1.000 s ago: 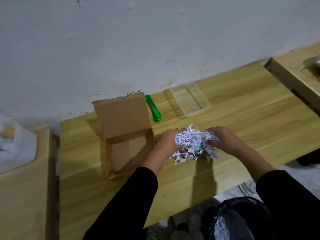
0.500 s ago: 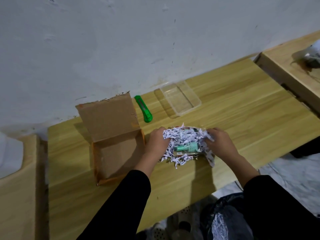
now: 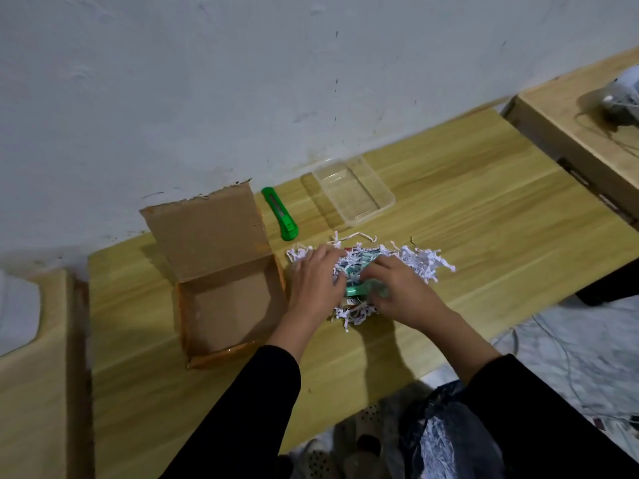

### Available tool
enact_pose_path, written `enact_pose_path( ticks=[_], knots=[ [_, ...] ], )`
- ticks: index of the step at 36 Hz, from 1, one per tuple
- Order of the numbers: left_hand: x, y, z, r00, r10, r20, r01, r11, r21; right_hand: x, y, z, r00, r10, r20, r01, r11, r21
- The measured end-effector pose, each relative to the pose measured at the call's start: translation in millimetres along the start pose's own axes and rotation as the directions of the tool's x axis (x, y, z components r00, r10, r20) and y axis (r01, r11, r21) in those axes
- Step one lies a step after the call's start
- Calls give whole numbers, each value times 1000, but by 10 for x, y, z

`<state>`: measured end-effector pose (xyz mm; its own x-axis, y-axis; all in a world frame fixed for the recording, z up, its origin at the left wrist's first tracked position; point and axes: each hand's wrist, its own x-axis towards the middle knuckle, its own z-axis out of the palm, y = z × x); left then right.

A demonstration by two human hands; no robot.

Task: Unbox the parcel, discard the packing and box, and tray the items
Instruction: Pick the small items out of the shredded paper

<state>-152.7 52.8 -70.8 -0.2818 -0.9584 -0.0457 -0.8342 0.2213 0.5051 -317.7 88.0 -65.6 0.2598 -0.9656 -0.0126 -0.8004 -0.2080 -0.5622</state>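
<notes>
Right grip (image 3: 397, 293) pinches green tube (image 3: 358, 291) amid shredded paper (image 3: 422, 262) on worktop (image 3: 484, 209); left grip (image 3: 316, 274) lies flat on it. Box (image 3: 224, 305), left, empty; far tray (image 3: 352, 191) unfilled. Traying and discarding remain.

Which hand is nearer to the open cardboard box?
Left. The left hand is just beside the cardboard box; the right hand is farther, past the left one.

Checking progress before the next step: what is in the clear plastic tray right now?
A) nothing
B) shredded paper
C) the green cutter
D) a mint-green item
A: the clear tray shows a bare bottom; the mint-green item lies amid the shredded paper nearer the person.
</notes>
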Motion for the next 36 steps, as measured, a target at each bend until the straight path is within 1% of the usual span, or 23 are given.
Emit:
enact_pose_path(
  ticks=[2, 4, 10, 14, 16, 21, 23, 25, 28, 31, 36],
  knots=[
    [-5, -51, 84, 993, 7, 114, -1, 999, -49, 2, 36, 64, 1000, 2, 25, -1, 1000, -5],
    [-9, -81, 136, 988, -5, 152, 20, 995, -97, -15, 104, 47, 1000, 30, -4, -30, 1000, -6],
    [26, -64, 209, 978, -109, 178, 142, 971, -190, -132, 319, -76, 991, 129, -27, -130, 991, -19],
    [41, -6, 279, 968, -144, 207, 187, 961, -203, -111, 293, -83, 998, 62, 25, -61, 998, -23],
    [43, 20, 303, 965, -164, 204, 208, 953, -219, -95, 281, -48, 997, 53, 50, -53, 999, -10],
    [53, 37, 326, 963, -181, 199, 225, 948, -226, -114, 341, -47, 999, 41, 14, -41, 999, -1],
    [56, 44, 338, 963, -190, 191, 233, 944, -232, -147, 359, -89, 998, 50, -33, -49, 998, 31],
    [53, 54, 346, 962, -202, 182, 243, 940, -240, -172, 369, -171, 992, 91, -92, -82, 992, 93],
    [56, 77, 357, 962, -209, 174, 248, 938, -241, -192, 390, -355, 966, 164, -202, -108, 960, 260],
    [72, 95, 371, 960, -226, 164, 261, 934, -244, -154, 432, -543, 927, 203, -315, -89, 936, 341],
    [106, 121, 411, 953, -255, 167, 291, 924, -249, 66, 511, -808, 823, 365, -435, -96, 845, 525]
  ],
)
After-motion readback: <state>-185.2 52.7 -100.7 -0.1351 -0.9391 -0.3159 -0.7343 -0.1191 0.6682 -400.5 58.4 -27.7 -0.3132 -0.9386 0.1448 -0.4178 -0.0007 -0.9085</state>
